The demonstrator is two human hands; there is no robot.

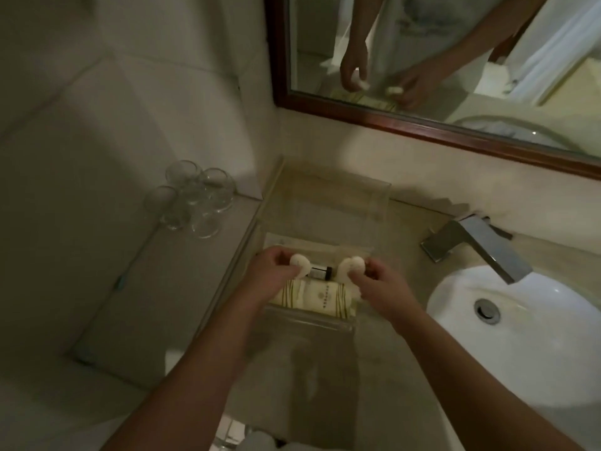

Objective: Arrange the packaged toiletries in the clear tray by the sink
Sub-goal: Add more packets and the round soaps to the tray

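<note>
The clear tray (328, 196) stands on the counter left of the sink. Inside it lie a cream packet with green stripes (322, 299), a small dark-capped bottle (320, 272) and flat pale packets (325, 249) behind. My left hand (273, 271) pinches a small round white wrapped soap (300, 263) over the tray's left side. My right hand (380, 281) holds a second round white wrapped soap (448, 266) over the tray's right side. Both hands hover just above the bottle.
Several upturned drinking glasses (192, 198) stand on a ledge at the left. A chrome tap (478, 245) and white basin (520, 336) are on the right. A wood-framed mirror (422, 122) hangs behind. A white cloth lies at the bottom edge.
</note>
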